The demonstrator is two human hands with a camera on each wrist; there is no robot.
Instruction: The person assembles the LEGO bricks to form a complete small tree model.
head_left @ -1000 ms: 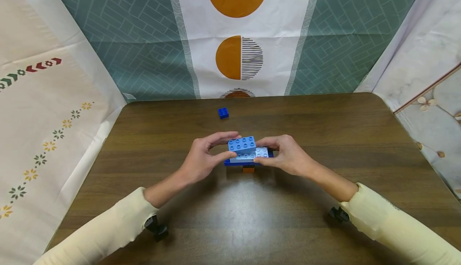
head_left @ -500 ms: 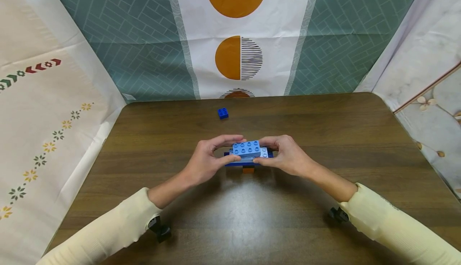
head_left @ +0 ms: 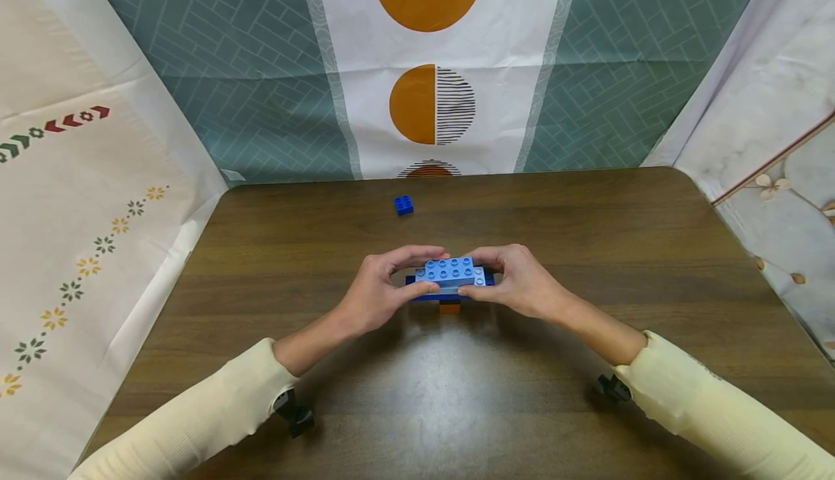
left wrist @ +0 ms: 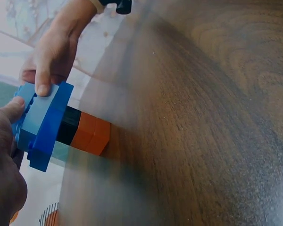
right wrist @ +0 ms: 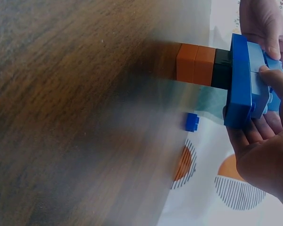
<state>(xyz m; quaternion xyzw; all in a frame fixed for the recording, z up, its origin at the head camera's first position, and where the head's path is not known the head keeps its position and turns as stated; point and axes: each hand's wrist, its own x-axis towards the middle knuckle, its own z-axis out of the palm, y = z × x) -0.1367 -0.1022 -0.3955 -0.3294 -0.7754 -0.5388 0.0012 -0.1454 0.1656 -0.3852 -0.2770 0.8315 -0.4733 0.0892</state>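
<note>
A stack of toy building bricks stands on the wooden table (head_left: 326, 415). At its base are two orange bricks (right wrist: 195, 64), with a dark, nearly black brick (right wrist: 221, 68) above them. A long blue brick (right wrist: 239, 84) spans the top of that column, carrying a layer of light blue bricks (right wrist: 259, 89). My left hand (head_left: 381, 288) pinches an eight-stud light blue brick (head_left: 449, 271) on that layer, thumb in front and fingers behind. From the other side my right hand (head_left: 522, 282) grips the light blue layer; its far fingers are partly hidden in the head view.
A small dark blue four-stud brick (head_left: 404, 205) lies near the table's back edge, beyond the stack. A patterned cloth (head_left: 443, 103) hangs behind the table, with more cloths at both sides.
My left hand has shifted slightly right and down with the light blue brick, which was tilted above the layer and now sits level and lower on it. The right hand has stayed put.
</note>
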